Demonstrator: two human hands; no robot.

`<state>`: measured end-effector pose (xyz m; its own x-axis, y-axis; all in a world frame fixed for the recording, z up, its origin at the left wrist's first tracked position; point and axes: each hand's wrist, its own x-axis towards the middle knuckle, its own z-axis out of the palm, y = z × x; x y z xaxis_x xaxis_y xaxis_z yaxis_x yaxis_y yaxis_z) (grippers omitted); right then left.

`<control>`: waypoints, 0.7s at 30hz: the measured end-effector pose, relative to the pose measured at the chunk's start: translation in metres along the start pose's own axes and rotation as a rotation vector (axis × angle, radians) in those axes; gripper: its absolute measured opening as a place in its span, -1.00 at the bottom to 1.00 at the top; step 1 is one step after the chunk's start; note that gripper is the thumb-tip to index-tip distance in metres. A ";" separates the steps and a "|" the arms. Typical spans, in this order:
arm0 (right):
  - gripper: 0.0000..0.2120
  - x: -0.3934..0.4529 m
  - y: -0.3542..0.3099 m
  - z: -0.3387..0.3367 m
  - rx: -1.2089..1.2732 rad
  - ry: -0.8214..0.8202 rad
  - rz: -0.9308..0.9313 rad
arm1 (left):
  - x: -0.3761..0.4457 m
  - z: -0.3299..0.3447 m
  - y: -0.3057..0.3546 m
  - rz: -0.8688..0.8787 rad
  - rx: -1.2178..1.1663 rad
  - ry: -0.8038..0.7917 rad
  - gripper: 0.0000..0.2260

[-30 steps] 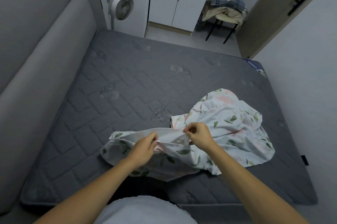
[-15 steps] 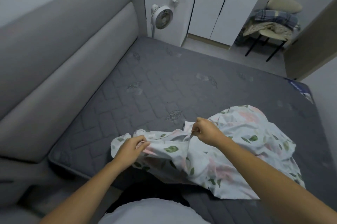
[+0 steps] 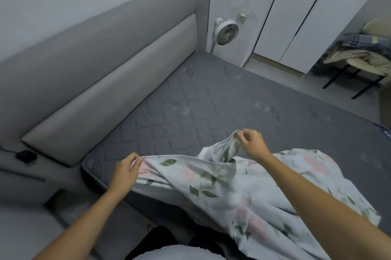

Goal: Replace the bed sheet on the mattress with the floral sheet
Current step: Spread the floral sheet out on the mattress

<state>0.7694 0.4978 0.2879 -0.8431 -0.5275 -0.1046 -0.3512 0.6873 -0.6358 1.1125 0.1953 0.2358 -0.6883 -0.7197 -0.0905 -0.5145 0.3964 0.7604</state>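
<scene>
Mattress (image 3: 211,116) was bare and grey. Sheet (image 3: 243,192) lay bunched on its near side, draping over the near edge. Left hand (image 3: 125,172) pinched the sheet's hem near the mattress corner; right hand (image 3: 252,142) pinched a raised fold, fingers curled.

a single wide-angle view from a camera worn on the person's head, looking forward and steeply down over the near corner of a bed (image 3: 211,101). both forearms reach in from the bottom edge, close to the lens. the headboard (image 3: 105,65) runs along the left, a wardrobe (image 3: 306,16) stands far off.
</scene>
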 end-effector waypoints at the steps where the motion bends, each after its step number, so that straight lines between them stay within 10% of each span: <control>1: -0.57 0.003 -0.004 0.011 0.010 -0.043 -0.024 | 0.004 0.002 -0.003 -0.016 0.004 -0.008 -0.75; 9: -0.69 0.078 -0.032 0.096 -0.159 -0.279 -0.048 | 0.071 0.025 -0.053 -0.114 -0.010 -0.109 -0.74; 21: -0.68 0.296 -0.052 0.302 0.064 -0.150 0.195 | 0.282 0.040 -0.215 -0.356 0.223 0.053 -0.79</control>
<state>0.6609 0.1553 0.0593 -0.8209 -0.4595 -0.3391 -0.1572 0.7527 -0.6394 1.0086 -0.0700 0.0204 -0.4235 -0.8600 -0.2847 -0.8172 0.2271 0.5297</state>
